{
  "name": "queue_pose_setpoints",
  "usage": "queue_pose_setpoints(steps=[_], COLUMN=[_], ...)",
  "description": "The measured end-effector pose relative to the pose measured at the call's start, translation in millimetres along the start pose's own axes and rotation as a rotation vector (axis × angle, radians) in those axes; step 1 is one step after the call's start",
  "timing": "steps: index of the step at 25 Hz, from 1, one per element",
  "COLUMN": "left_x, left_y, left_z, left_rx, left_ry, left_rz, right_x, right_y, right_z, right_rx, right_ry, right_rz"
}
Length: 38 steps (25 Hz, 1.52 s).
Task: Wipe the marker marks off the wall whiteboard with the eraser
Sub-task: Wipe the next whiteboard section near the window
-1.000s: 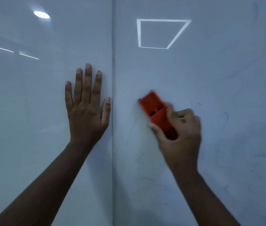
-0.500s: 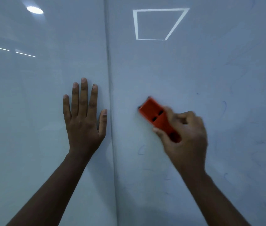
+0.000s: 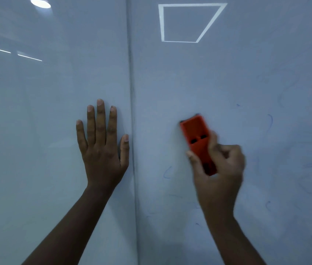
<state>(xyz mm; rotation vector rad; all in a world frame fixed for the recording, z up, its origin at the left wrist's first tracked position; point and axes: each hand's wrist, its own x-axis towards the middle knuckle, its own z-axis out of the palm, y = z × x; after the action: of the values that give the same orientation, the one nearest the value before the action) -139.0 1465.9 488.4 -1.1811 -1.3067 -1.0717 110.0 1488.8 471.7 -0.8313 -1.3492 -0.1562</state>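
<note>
The wall whiteboard (image 3: 189, 77) fills the view, split by a vertical seam (image 3: 132, 111). My right hand (image 3: 220, 169) grips the lower end of an orange eraser (image 3: 195, 131), which lies against the right panel with its top tilted left. The hand is blurred by motion. Faint blue marker marks remain: a small curve (image 3: 166, 172) left of my right hand, a hook (image 3: 270, 120) to its upper right, and smears (image 3: 304, 165) farther right. My left hand (image 3: 101, 148) presses flat on the left panel, fingers straight, thumb beside the seam.
Ceiling lights are mirrored in the glossy board: a square outline (image 3: 187, 22) at the top, an oval spot (image 3: 40, 3) and thin lines (image 3: 11, 52) at the upper left. More faint blue strokes (image 3: 267, 204) lie low on the right panel.
My right hand has carried the eraser to the right and turned it more upright. The view has shifted, so my left hand sits lower in the frame, still flat on the board.
</note>
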Motion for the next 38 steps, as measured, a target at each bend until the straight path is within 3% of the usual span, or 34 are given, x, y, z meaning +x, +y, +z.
queue_pose_setpoints(steps=[4, 9, 14, 18, 21, 23, 27, 32, 34, 38], left_x=[-2.6, -11.7, -15.3, -21.1, -31.8, -37.3, -46.9, -64.8, -69.9, -73.7], left_y=[-2.3, -2.5, -4.0, -1.0, 3.4, 3.6, 1.5, -2.9, -4.0, -3.8], left_z=[1.0, -0.5, -0.1, 0.6, 1.7, 2.7, 4.6, 2.0, 2.3, 3.9], left_rx=[0.001, 0.005, 0.007, 0.003, -0.004, -0.006, -0.008, -0.012, -0.014, -0.011], left_ry=[-0.016, -0.025, -0.016, -0.015, -0.017, -0.017, -0.027, -0.062, -0.057, -0.036], left_rz=[0.003, 0.006, 0.015, -0.007, -0.026, -0.029, -0.027, -0.001, 0.003, 0.006], right_x=[-40.5, -14.1, 63.5, 49.3, 28.0, 4.1, -83.7, -106.1, -88.4, -68.6], right_y=[-15.3, -13.0, 16.3, 47.8, 45.0, 27.9, 4.5, 20.1, 30.1, 72.1], right_z=[14.3, 3.3, -23.8, -42.6, -32.4, -12.5, 20.2, 14.3, 4.5, -29.9], right_rx=[-0.128, -0.141, -0.093, 0.047, 0.090, 0.045, -0.070, -0.117, -0.092, -0.040], right_ry=[-0.211, -0.208, 0.021, 0.129, 0.138, 0.080, -0.217, -0.319, -0.246, -0.014], right_rz=[-0.241, -0.289, -0.057, 0.193, 0.240, 0.132, -0.199, -0.269, -0.213, 0.082])
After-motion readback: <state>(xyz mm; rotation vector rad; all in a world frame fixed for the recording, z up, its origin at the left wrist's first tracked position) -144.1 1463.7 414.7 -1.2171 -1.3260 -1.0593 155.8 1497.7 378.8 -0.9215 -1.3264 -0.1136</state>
